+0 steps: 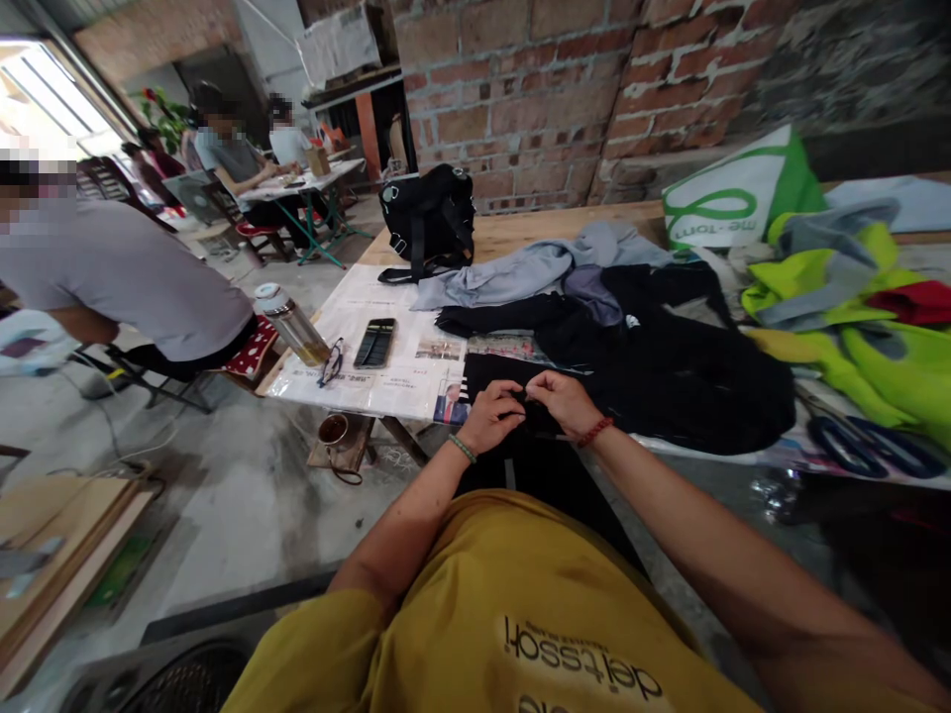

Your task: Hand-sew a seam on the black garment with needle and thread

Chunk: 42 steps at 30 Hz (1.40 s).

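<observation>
A black garment (pixel 669 371) lies spread along the near edge of the table, one part with white stripes reaching left. My left hand (pixel 490 414), with a green bead bracelet at its wrist, grips the black cloth with bent fingers. Close beside it my right hand (pixel 566 400), wearing a red bracelet, has thumb and forefinger pinched on the same cloth. Anything finer between the fingertips is too small to make out. Behind the garment a grey garment (pixel 512 275) lies crumpled.
On the table's left are a phone (pixel 375 343), eyeglasses (pixel 332 362), a flask (pixel 291 325) and a black bag (pixel 429 220). To the right lie dark-handled scissors (pixel 866 446), yellow-green clothes (pixel 824 272) and a green-white bag (pixel 732 198). A person (pixel 134 267) sits at left.
</observation>
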Available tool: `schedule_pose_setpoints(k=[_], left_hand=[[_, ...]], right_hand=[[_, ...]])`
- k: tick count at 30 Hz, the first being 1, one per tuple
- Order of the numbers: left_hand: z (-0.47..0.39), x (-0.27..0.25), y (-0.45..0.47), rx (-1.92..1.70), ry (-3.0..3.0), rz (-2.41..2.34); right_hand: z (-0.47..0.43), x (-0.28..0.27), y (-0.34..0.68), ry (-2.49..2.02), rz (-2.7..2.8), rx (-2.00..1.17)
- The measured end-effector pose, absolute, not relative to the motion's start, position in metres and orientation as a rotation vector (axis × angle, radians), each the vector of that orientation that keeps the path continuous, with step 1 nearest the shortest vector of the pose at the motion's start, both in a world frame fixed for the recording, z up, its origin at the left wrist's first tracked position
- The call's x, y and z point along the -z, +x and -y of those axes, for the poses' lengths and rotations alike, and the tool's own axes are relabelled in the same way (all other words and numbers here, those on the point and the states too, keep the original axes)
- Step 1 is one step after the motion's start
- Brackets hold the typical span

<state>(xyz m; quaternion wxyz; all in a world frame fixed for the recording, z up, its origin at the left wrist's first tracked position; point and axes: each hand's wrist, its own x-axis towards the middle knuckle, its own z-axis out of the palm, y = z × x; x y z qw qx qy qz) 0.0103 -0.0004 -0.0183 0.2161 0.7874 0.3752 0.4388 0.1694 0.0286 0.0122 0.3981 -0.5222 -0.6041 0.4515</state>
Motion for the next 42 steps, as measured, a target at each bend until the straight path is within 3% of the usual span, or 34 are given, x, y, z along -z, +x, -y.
schedule_pose_setpoints(k=[8,19,31,39,42], left_hand=[[0.005,0.017,0.008,-1.051,2.243,-0.989],[-0.005,0.02,0.008,-1.311,2.001,-1.036],[-0.002,0.02,0.009,-1.247,2.063,-0.994],[0.001,0.02,0.009,-1.169,2.016,-1.213],[0.0,0.021,0.008,-1.192,1.946,-1.228]], right_hand=[[-0.034,-0.012,0.173,-1.313,1.337,-1.184],[-0.027,-0.021,0.173,-1.206,1.496,-1.251],[-0.05,-0.024,0.18,-1.252,1.251,-1.22],[-0.017,-0.052,0.163,-0.953,1.274,-1.683],[-0.01,-0.056,0.157,-0.901,1.577,-1.558]])
